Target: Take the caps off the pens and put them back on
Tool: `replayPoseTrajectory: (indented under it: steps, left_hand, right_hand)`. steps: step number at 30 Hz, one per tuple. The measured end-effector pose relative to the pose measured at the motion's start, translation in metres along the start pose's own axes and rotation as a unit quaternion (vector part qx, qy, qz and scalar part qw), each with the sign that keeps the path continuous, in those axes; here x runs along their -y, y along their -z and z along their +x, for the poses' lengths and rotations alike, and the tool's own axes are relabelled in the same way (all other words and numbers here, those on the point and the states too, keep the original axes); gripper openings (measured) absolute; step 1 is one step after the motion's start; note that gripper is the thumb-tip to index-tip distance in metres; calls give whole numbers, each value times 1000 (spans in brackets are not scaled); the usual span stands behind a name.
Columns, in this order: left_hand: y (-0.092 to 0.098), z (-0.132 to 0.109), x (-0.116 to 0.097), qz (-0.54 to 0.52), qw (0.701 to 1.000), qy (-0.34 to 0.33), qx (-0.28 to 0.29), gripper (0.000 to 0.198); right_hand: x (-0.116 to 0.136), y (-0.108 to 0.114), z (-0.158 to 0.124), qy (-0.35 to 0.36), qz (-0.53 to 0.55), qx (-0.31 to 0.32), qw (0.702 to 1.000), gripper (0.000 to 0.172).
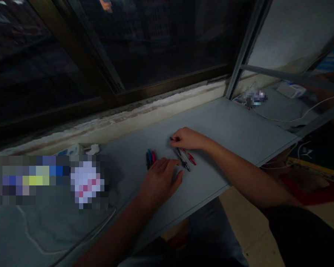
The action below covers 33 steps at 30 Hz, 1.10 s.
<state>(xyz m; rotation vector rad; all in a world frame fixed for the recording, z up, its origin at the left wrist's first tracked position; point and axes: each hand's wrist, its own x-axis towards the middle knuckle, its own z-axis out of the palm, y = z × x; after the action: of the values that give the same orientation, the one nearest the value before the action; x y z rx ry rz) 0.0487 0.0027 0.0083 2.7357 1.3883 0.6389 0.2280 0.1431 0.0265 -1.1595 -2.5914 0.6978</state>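
On the grey tabletop my right hand is closed around the upper end of a black pen that lies slanted toward me. A red pen lies right beside it, partly under the hand. My left hand rests on the table with its fingers loosely curled and apart, holding nothing; its fingertips are near a small bunch of pens in black, blue and pink lying side by side just beyond them.
A dark window with a worn sill runs along the far side. A white cable and a small white box lie at the right end behind a metal frame post. Crumpled white paper sits at the left.
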Motion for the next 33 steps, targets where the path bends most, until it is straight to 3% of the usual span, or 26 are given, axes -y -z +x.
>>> replayPoseTrajectory:
  steps: [4, 8, 11, 15, 19, 23, 33]
  left_hand:
    - [21, 1, 4, 149, 965, 172, 129, 26]
    - [28, 4, 6, 151, 933, 256, 203, 41]
    - [24, 4, 8, 143, 934, 257, 202, 39]
    - [19, -3, 16, 124, 950, 245, 148, 32]
    - [17, -14, 27, 70, 960, 245, 117, 18]
    - [18, -18, 32, 42, 960, 256, 101, 17]
    - [22, -20, 26, 82, 937, 303, 154, 28]
  right_hand:
    - [0, 0, -2, -34, -102, -9, 994, 42]
    - [7, 0, -6, -55, -116, -30, 991, 50]
    - [14, -3, -7, 0, -52, -26, 998, 48]
    - [20, -12, -7, 56, -6, 1, 998, 46]
    - [24, -15, -9, 62, -13, 25, 998, 45]
    - [27, -15, -11, 69, -2, 44, 997, 46]
    - [29, -18, -13, 84, 4, 54, 995, 44]
